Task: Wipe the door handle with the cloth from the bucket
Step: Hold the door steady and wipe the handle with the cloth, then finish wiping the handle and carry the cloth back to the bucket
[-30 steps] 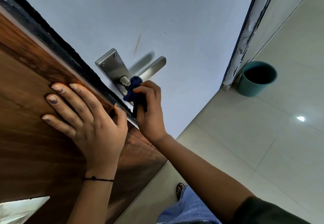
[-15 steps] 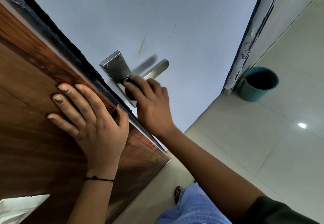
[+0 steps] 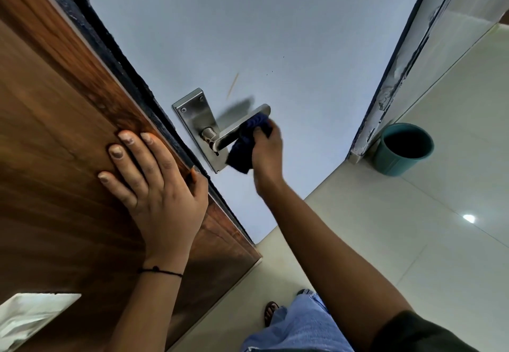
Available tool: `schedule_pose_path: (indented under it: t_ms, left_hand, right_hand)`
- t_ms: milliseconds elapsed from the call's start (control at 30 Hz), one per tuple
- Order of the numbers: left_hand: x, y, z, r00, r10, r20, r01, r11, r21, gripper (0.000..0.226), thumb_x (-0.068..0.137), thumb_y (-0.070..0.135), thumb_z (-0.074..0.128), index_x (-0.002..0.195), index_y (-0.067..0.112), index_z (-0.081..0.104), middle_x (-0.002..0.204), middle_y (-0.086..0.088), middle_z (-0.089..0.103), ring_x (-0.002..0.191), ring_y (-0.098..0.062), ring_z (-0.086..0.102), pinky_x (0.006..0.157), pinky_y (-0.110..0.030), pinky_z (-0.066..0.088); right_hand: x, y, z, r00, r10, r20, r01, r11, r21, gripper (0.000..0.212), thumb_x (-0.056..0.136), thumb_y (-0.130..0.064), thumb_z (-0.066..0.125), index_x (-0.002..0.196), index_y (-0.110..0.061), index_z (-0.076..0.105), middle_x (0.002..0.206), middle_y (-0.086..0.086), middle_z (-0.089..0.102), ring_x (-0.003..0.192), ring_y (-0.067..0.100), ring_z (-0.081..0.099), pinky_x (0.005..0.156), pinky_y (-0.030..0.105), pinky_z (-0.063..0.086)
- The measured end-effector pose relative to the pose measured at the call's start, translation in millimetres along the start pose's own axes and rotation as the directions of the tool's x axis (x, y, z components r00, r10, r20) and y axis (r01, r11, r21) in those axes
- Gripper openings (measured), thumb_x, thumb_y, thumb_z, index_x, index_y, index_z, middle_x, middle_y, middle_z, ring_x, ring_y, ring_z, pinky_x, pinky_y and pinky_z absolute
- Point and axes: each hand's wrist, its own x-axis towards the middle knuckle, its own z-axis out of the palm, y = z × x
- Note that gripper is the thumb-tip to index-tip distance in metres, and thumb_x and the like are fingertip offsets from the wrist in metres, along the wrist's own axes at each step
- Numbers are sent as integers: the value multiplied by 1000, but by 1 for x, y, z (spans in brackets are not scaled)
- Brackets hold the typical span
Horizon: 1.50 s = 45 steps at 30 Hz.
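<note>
A steel lever door handle (image 3: 232, 130) on a steel backplate (image 3: 194, 116) sits on the pale blue door face. My right hand (image 3: 267, 150) grips a dark blue cloth (image 3: 246, 145) and presses it against the lever's outer half; part of the cloth hangs below the lever. My left hand (image 3: 154, 178) lies flat with fingers spread on the brown wooden side of the door (image 3: 55, 137), its thumb at the dark door edge. A teal bucket (image 3: 403, 149) stands on the floor at the right, by the door frame.
The chipped white door frame (image 3: 396, 76) rises at the right. Pale floor tiles (image 3: 413, 241) spread below. My jeans leg and sandalled foot (image 3: 271, 314) show at the bottom. A white paper-like object (image 3: 30, 316) is at the lower left.
My right hand has slid the cloth from the handle's base by the backplate outward along the lever toward its tip. My left hand has stayed flat on the wood.
</note>
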Motion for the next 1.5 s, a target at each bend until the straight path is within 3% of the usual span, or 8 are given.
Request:
schedule_pose_path:
  t_ms: [267, 500, 633, 733, 867, 1000, 1300, 1500]
  left_hand:
    - [1, 0, -1, 1000, 5, -26, -5, 1000, 11, 85, 91, 35, 47, 147, 0, -7, 146, -29, 16, 134, -43, 12, 115, -43, -16]
    - [-2, 23, -12, 988, -126, 84, 142, 965, -222, 79, 88, 29, 54, 144, -8, 13, 143, -44, 21, 134, -48, 7, 117, -48, -6]
    - [-15, 88, -19, 975, 32, 221, 119, 764, -634, 78, 91, 31, 46, 149, -2, 5, 156, -25, -2, 147, -33, -8, 120, -37, -6]
    - [-20, 159, -26, 904, 195, 381, 284, 394, -874, 65, 98, 35, 37, 153, 9, 14, 161, -1, -7, 149, -16, -4, 120, -37, 12]
    - [-4, 269, -48, 585, 271, 765, 798, -25, -602, 44, 100, 40, 40, 142, 26, 42, 148, 11, 40, 132, 0, 39, 108, -21, 35]
    - [8, 378, -68, 349, 486, 801, 933, -100, -346, 31, 93, 35, 57, 107, 10, 69, 106, -4, 73, 100, -17, 67, 86, -32, 54]
    - [41, 561, -92, 312, 604, 733, 942, -95, -322, 8, 88, 15, 67, 92, 14, 74, 94, -10, 75, 88, -17, 70, 76, -26, 57]
    - [73, 650, -40, 247, 550, 798, 966, -79, -245, 8, 89, 16, 66, 86, 14, 74, 94, -14, 74, 91, -28, 68, 88, -46, 53]
  right_hand:
    - [-38, 30, 11, 978, 92, 188, -50, 975, -215, 34, 100, -13, 38, 134, -13, 44, 126, 6, 57, 112, 21, 57, 100, 37, 50]
    - [-32, 22, -47, 896, 192, 401, -49, 939, -340, 36, 94, -25, 42, 129, -19, 52, 122, 8, 60, 105, 26, 61, 88, 35, 52]
    - [-18, -15, -110, 870, 216, 443, -175, 976, -130, 51, 92, -44, 44, 122, -3, 52, 103, 18, 59, 85, 32, 59, 67, 33, 50]
    - [-10, -50, -171, 869, 188, 457, -189, 981, -44, 45, 91, -46, 49, 117, -9, 56, 106, 18, 60, 91, 35, 58, 71, 37, 49]
    - [7, -101, -263, 923, 146, 355, -142, 989, -36, 33, 82, -21, 63, 113, -10, 63, 104, 13, 71, 96, 25, 68, 76, 35, 58]
    - [22, -149, -354, 973, 179, 143, -178, 984, -22, 28, 82, -12, 57, 108, -12, 65, 97, 12, 74, 87, 24, 71, 73, 36, 60]
    - [84, -223, -499, 980, 165, -109, -155, 983, 100, 38, 91, -35, 53, 120, -14, 64, 115, 14, 72, 108, 33, 67, 96, 51, 50]
    - [171, -242, -555, 974, 134, -182, -157, 981, -117, 28, 88, 4, 50, 111, -8, 61, 97, 14, 72, 87, 29, 69, 71, 38, 57]
